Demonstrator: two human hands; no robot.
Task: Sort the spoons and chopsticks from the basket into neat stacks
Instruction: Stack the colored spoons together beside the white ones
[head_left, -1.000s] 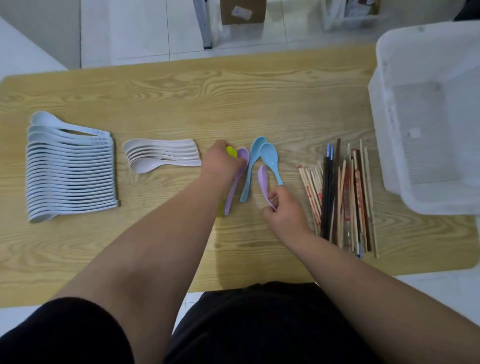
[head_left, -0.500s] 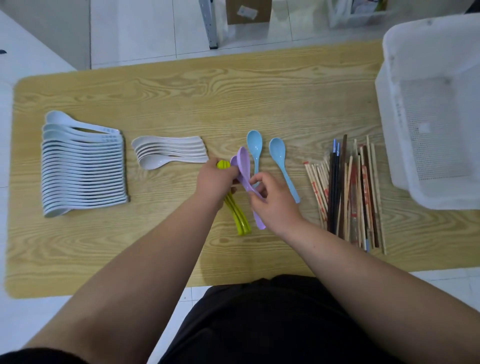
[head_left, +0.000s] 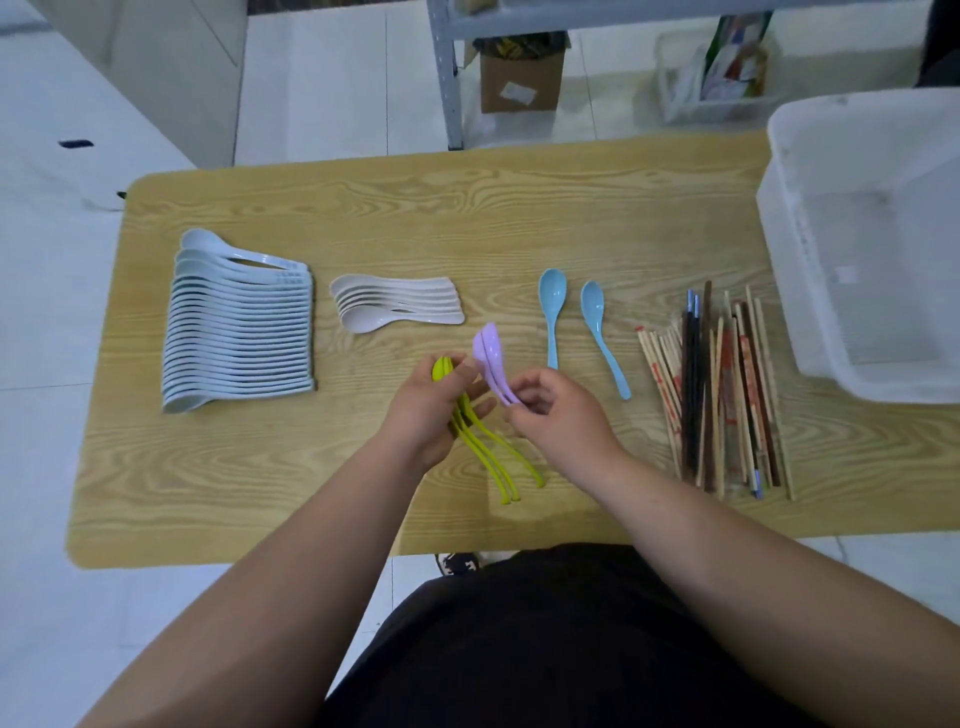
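My left hand (head_left: 434, 405) grips a bunch of yellow-green spoons (head_left: 491, 457), whose handles fan out toward me. My right hand (head_left: 556, 410) pinches two nested purple spoons (head_left: 491, 356) by the handles, bowls pointing away. Two blue spoons (head_left: 551, 312) (head_left: 602, 332) lie apart on the wooden table (head_left: 467, 223). A long stack of pale blue-white spoons (head_left: 239, 327) sits at the left, and a short stack of beige spoons (head_left: 395, 304) lies beside it. Chopsticks (head_left: 727, 395) lie bundled at the right.
A white plastic basket (head_left: 795, 218) stands at the table's right edge, with nothing visible inside. Beyond the table are a metal shelf leg (head_left: 447, 78) and a cardboard box (head_left: 519, 78) on the tiled floor.
Both purple spoons are now nested in my right hand. My left hand has gathered the yellow-green spoons and drawn them toward me. The blue spoons now lie apart.
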